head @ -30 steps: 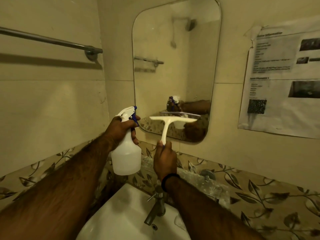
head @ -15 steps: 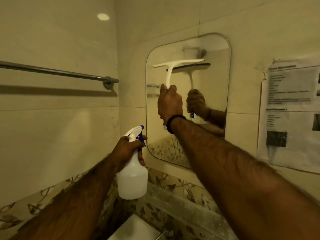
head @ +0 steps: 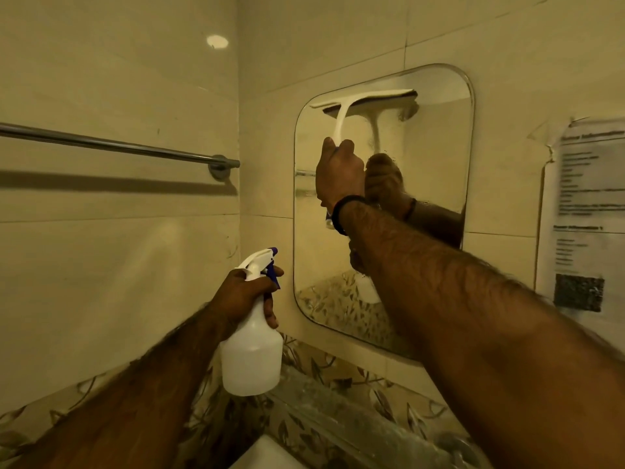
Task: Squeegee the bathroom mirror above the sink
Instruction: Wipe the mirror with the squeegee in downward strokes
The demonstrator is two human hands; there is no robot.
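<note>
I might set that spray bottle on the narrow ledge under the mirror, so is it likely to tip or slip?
The spray bottle looks like light, thin translucent plastic; how full it is I cannot tell. Its trigger head sits high above a narrow neck, so if near empty it may tip easily. The left hand grips only the neck, suggesting little weight. Its smooth sides could be slippery if wet.

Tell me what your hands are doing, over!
Right hand grips squeegee, blade at top of mirror. Left hand holds spray bottle low. Nothing blocking the glass.
</note>
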